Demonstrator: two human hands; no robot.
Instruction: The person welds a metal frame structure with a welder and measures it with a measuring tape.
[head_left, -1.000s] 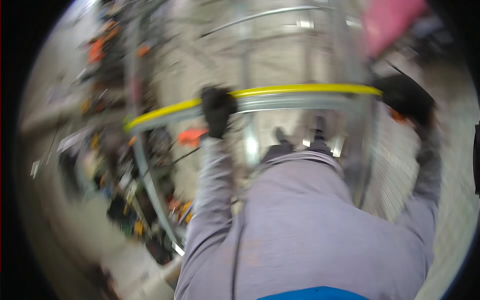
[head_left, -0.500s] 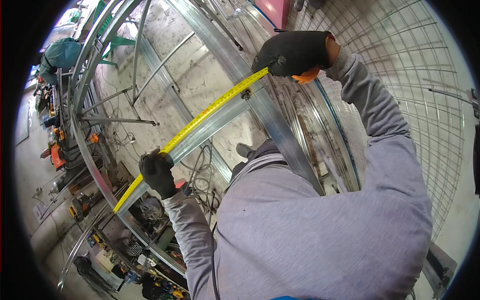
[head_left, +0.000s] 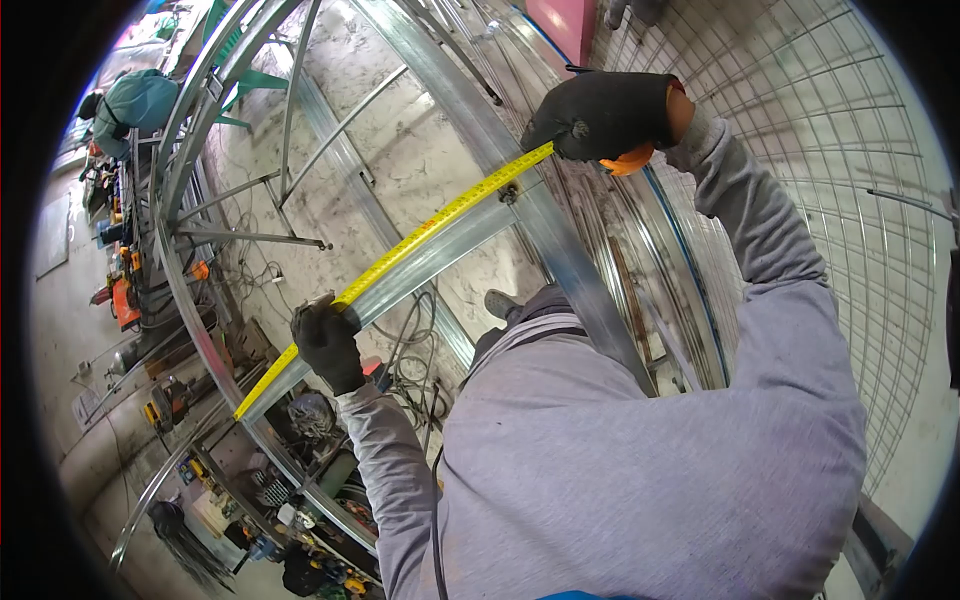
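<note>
A yellow tape measure [head_left: 440,222] runs out along a galvanized metal bar [head_left: 432,262] of a welded frame. My right hand [head_left: 605,115], in a black glove, is closed around the tape's case, of which only an orange part shows beneath the palm. It is over the joint where the bar meets a wider metal beam [head_left: 570,262]. My left hand [head_left: 328,345], also gloved in black, is closed over the blade and bar farther down. A small silvery thing shows at its fingertips, too small to name. Past that hand the blade continues to a curved metal rail [head_left: 192,335].
Wire mesh panels [head_left: 800,180] stand at right beside long metal rods [head_left: 625,270]. A cable [head_left: 405,350] lies coiled on the floor. Tools and a workbench [head_left: 240,480] fill the lower left. Another person [head_left: 135,105] bends at the upper left near a green chair [head_left: 250,82].
The whole view has shifted a little, so everything appears slightly farther right and lower. Both hands keep their grips, and the tape stays along the bar.
</note>
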